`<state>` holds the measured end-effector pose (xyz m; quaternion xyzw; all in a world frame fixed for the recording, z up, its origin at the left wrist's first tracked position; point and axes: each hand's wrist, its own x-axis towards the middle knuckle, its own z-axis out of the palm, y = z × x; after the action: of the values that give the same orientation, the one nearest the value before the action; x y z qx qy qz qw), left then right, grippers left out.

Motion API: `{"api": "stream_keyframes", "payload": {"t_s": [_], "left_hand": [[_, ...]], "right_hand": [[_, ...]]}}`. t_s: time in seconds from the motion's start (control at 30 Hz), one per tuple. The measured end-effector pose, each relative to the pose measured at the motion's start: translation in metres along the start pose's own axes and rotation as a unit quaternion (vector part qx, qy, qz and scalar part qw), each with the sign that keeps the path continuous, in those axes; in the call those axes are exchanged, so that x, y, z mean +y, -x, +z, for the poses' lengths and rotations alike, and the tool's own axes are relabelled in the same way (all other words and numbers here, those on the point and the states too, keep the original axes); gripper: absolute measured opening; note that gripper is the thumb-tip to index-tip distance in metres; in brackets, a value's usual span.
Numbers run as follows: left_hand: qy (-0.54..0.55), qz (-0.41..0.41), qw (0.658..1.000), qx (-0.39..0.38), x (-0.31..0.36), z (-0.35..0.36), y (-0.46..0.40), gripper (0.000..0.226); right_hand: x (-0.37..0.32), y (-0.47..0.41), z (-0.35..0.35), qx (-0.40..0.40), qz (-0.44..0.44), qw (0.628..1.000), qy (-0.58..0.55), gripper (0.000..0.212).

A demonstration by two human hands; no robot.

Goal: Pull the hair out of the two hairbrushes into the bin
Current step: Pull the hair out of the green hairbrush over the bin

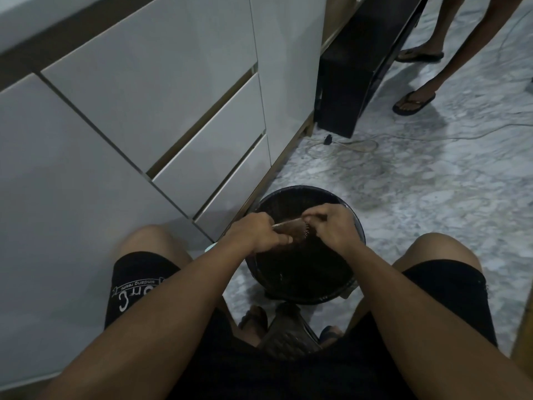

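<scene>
A round black bin (357, 223) stands on the floor between my knees. Over its mouth my left hand (256, 232) grips a brown wooden hairbrush (290, 229) by the handle end, bristles toward the right. My right hand (331, 222) is closed at the brush head, fingers pinched on what looks like a dark tuft of hair (307, 233). The bin's inside is too dark to read. A second dark object with a grid pattern (288, 333), possibly the other brush, lies low between my thighs.
White cabinet drawers (173, 111) run along the left, close to the bin. A black stand (354, 70) stands beyond it. White cables (346, 144) trail across the marble floor. Another person's sandalled feet (415, 101) are at the upper right.
</scene>
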<state>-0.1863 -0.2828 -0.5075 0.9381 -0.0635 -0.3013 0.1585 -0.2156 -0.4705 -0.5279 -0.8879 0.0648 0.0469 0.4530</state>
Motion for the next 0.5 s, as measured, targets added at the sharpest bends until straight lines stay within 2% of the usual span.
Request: {"api": "stream_keyframes", "payload": {"t_s": [0.1, 0.2, 0.27, 0.4, 0.5], "left_hand": [[0.046, -0.008, 0.999, 0.000, -0.005, 0.001, 0.000, 0.043], [0.046, -0.008, 0.999, 0.003, -0.005, 0.002, 0.001, 0.047], [0.039, -0.011, 0.999, -0.004, -0.003, 0.001, 0.002, 0.045], [0.003, -0.015, 1.000, -0.012, 0.000, 0.001, 0.003, 0.041], [-0.031, -0.008, 0.999, -0.004, 0.004, 0.003, 0.002, 0.043]], "right_hand": [[0.000, -0.001, -0.005, 0.047, 0.099, 0.989, -0.098, 0.013], [0.004, -0.002, -0.001, 0.065, 0.121, 0.986, -0.097, 0.014], [0.006, -0.003, 0.001, 0.033, 0.100, 0.991, -0.079, 0.019], [-0.004, -0.001, 0.001, -0.091, 0.018, 0.993, -0.079, 0.049], [-0.008, 0.003, 0.006, -0.135, -0.009, 0.989, -0.061, 0.035]]}}
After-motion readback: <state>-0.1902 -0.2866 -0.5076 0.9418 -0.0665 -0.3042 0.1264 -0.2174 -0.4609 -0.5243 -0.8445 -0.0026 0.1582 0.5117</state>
